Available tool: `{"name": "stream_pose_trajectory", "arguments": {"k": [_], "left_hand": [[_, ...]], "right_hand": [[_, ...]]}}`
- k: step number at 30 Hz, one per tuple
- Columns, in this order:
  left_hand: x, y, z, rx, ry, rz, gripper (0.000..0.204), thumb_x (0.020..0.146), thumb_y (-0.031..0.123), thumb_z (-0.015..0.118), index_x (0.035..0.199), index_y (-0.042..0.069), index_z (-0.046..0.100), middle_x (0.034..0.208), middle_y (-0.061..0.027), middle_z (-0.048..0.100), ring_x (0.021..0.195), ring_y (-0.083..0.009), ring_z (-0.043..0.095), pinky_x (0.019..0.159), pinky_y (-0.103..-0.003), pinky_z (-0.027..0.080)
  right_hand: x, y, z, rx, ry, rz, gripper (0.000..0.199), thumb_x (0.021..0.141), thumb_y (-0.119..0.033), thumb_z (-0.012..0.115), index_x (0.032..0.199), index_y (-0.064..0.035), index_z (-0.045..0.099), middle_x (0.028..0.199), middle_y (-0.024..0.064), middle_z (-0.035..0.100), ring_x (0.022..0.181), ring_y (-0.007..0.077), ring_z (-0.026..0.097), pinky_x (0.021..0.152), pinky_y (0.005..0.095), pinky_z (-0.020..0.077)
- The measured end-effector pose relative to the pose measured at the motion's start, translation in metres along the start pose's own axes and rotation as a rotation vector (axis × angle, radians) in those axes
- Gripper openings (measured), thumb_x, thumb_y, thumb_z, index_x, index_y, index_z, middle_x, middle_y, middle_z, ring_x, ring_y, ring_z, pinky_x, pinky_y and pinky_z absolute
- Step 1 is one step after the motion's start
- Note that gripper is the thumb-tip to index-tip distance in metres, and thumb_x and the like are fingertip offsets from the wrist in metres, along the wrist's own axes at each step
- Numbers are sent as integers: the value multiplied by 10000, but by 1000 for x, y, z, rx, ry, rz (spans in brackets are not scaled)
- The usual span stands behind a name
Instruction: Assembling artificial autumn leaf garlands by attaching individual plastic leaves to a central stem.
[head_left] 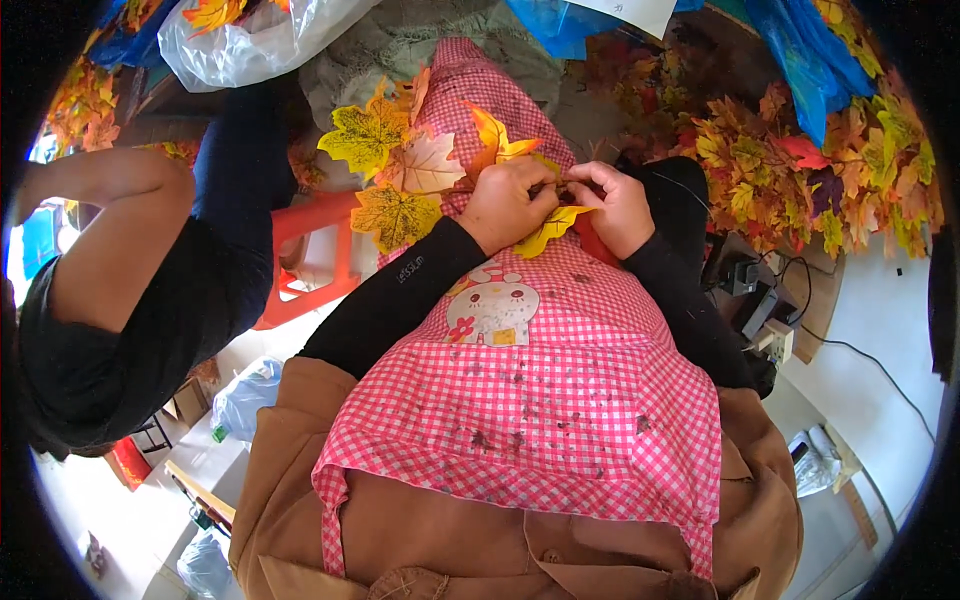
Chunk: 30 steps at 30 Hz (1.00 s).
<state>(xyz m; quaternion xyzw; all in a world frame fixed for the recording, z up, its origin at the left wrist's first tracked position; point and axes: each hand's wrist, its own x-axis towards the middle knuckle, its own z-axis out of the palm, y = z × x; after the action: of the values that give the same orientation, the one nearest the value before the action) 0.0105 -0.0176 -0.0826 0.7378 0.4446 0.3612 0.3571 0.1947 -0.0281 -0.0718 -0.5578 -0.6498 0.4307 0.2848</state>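
Observation:
My left hand (510,205) and my right hand (612,208) meet above my lap, fingers pinched close together on an artificial maple leaf garland. A yellow leaf (548,232) hangs just below the fingertips, between the hands. An orange-yellow leaf (495,138) stands up behind my left hand. To the left, the garland's other leaves spread over the apron: a yellow-green leaf (362,138), a pale peach leaf (427,165) and a mottled yellow leaf (396,217). The thin stem between my fingertips is too small to make out.
A pink checked apron (560,400) covers my lap. Another person (120,260) sits at left, beside a red plastic stool (312,255). Heaps of autumn leaves (800,170) lie at right, under blue plastic bags (800,60). A white plastic bag (255,45) holds leaves at upper left. Cables and plugs (775,335) sit at right.

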Motion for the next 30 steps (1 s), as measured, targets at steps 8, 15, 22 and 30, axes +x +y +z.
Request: {"name": "stream_pose_trajectory", "arguments": {"k": [8, 15, 22, 30], "left_hand": [[-1, 0, 0, 38, -12, 12, 111, 767, 104, 650, 836, 21, 675, 770, -150, 641, 706, -292, 649, 650, -363, 519], [-1, -3, 1, 49, -28, 37, 111, 770, 109, 641, 828, 16, 661, 771, -155, 640, 711, -305, 645, 645, -371, 515], [0, 0, 2, 10, -19, -3, 111, 783, 102, 647, 840, 8, 661, 789, -155, 650, 727, -299, 649, 667, -368, 513], [1, -1, 5, -4, 29, 0, 115, 794, 107, 664, 848, 5, 666, 794, -148, 659, 734, -285, 655, 676, -364, 514]], "right_hand": [[3, -9, -1, -211, 12, -132, 166, 840, -16, 607, 1003, -16, 638, 927, 137, 669, 807, 248, 670, 712, 294, 515], [-2, 2, 5, -113, 11, -34, 164, 840, -25, 609, 1002, -20, 639, 910, 127, 673, 803, 227, 669, 705, 283, 511], [-2, 19, 11, 265, 21, 129, 172, 854, -77, 619, 998, 17, 633, 912, 114, 682, 819, 165, 650, 733, 278, 504], [3, 16, 1, 374, -13, 154, 148, 876, -67, 601, 984, 29, 635, 869, 75, 678, 802, 105, 619, 728, 248, 488]]}}
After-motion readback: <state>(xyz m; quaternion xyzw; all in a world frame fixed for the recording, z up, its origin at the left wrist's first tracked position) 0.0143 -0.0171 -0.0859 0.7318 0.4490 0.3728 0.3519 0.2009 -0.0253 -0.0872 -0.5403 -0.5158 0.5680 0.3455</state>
